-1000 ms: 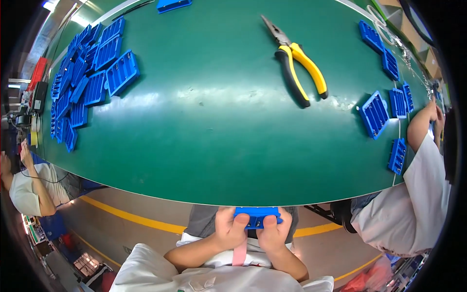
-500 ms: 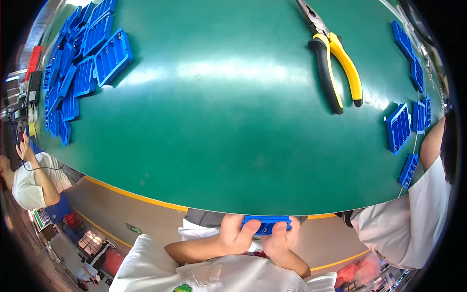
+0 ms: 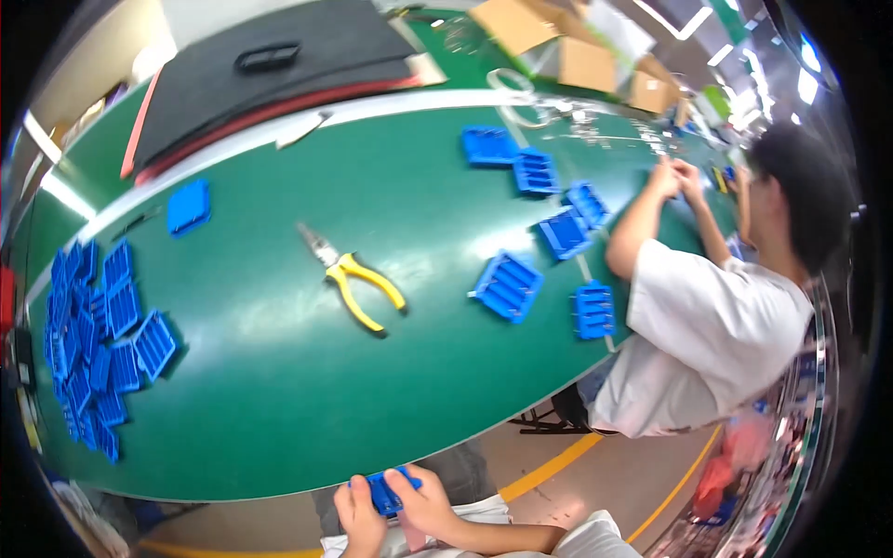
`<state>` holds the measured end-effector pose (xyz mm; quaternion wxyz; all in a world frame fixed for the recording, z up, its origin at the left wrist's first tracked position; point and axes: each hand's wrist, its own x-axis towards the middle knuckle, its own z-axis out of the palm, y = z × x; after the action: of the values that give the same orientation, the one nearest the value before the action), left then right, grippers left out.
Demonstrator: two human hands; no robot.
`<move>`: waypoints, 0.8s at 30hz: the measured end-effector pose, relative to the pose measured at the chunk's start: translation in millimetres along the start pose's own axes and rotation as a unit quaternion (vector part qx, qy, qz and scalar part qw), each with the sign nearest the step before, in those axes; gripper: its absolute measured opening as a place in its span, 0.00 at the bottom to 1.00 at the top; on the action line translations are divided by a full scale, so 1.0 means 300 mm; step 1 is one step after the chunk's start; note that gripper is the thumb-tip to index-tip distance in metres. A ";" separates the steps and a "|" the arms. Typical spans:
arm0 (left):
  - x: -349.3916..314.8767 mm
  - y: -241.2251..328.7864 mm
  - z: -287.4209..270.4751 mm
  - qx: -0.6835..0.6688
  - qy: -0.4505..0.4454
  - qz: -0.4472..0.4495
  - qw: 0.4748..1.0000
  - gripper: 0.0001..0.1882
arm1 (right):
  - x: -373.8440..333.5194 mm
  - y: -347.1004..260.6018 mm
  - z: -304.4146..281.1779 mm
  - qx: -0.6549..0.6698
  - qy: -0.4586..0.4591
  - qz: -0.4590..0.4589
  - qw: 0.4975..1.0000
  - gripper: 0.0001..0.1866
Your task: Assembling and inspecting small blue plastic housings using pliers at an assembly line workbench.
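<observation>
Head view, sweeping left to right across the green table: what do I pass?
Heap of blue trays → lone blue tray → yellow-handled pliers → blue ribbed tray → small blue tray → co-worker's white sleeve.

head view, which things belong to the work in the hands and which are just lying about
In hand:
- blue plastic part, gripped by left hand and right hand
- pile of blue parts, same kind

Lying about:
- yellow-handled pliers
- black mat
- cardboard boxes
</observation>
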<state>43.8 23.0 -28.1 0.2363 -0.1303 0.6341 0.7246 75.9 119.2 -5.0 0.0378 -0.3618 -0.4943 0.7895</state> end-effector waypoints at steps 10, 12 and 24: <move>0.049 0.022 -0.168 0.244 -0.172 0.078 0.951 0.15 | 0.024 0.023 -0.138 -0.108 -0.111 -0.256 0.954 0.15; -0.003 0.094 -0.070 0.161 -0.168 0.139 0.962 0.17 | 0.035 0.063 -0.179 0.004 -0.123 -0.242 0.962 0.19; 0.098 -0.061 0.019 0.043 -0.104 0.152 0.982 0.19 | 0.136 0.166 -0.159 0.034 -0.218 -0.142 0.965 0.34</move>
<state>28.6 35.4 -57.3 0.1938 0.0540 0.6489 0.7338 89.9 146.8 -78.9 0.0532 -0.1058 -0.5095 0.8523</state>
